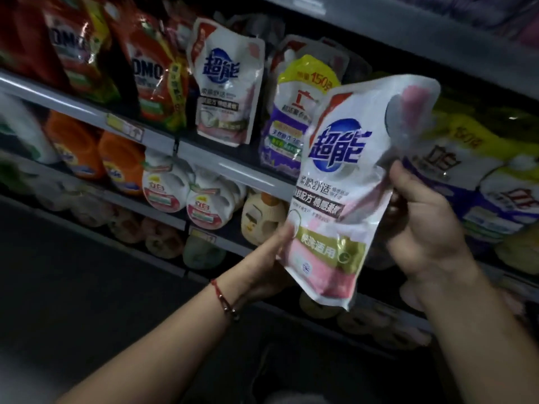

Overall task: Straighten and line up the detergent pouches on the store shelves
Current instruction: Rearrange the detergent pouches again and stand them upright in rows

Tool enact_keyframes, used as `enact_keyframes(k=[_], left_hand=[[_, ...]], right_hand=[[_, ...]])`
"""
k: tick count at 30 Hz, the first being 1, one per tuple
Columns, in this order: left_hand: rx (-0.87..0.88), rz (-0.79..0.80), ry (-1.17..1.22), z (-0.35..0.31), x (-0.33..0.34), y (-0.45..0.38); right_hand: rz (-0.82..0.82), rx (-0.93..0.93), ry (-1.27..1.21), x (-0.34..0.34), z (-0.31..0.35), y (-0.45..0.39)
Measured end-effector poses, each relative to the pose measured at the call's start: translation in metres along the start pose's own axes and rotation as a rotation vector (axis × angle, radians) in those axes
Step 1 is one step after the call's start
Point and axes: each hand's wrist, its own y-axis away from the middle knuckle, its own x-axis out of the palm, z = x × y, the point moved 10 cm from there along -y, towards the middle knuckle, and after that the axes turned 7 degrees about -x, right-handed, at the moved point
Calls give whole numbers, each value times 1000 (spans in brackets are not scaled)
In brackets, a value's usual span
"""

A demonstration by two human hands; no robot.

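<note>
I hold a white and pink detergent pouch [347, 182] with a blue logo in the air in front of the shelves, upright and a little tilted. My left hand [269, 263] grips its lower left edge from behind. My right hand [420, 220] grips its right side at mid height. A matching white and pink pouch [226, 83] stands on the upper shelf, leaning left. To its right stands a purple and yellow pouch [291, 118], partly hidden by the pouch I hold.
Red and orange detergent bags [151, 71] fill the upper shelf's left. More yellow and purple pouches [472, 170] crowd the right. Below, orange bottles [96, 158] and white round packs [166, 185] sit behind the grey shelf edge [239, 170]. The dark floor lies lower left.
</note>
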Motion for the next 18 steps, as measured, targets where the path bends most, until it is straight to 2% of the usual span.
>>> enact_keyframes(k=[3,5,11,16,18], left_hand=[[-17,-12,12,5,-11,32],[-5,-87,41,8,-25,54],[219,-354,78,-4,-71,117],[378,-649,-180,-33,-90,187],[410,-751,-310,-42,-85,213]], right_hand=[[43,52,2,17,-22,11],[80,92,-5,30,-40,16],[292,265,-111,76,-115,38],[371,526,-103,87,-201,69],[351,661,-131,94,-229,82]])
